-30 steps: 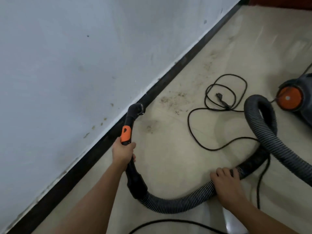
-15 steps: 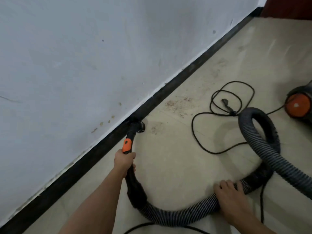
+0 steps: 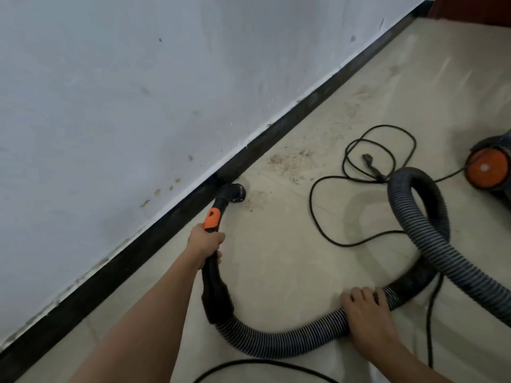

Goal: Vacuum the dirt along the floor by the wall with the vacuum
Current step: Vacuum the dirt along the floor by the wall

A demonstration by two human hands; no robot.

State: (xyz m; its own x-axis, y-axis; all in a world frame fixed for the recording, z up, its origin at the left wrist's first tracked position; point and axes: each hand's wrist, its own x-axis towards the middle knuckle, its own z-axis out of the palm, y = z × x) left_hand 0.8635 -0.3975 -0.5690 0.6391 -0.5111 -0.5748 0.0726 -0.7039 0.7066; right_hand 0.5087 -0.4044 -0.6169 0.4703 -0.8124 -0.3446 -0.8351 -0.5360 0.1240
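Here, gripped handle (image 3: 212,217) in left hand (image 3: 206,243) and hose (image 3: 290,341) in right hand (image 3: 365,310), nozzle (image 3: 235,192) at the skirting (image 3: 276,134) just short of the dirt (image 3: 287,161); needed a slow, flat push along the wall (image 3: 138,92).

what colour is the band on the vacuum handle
Orange band, just above the left hand; clearest in the head view.
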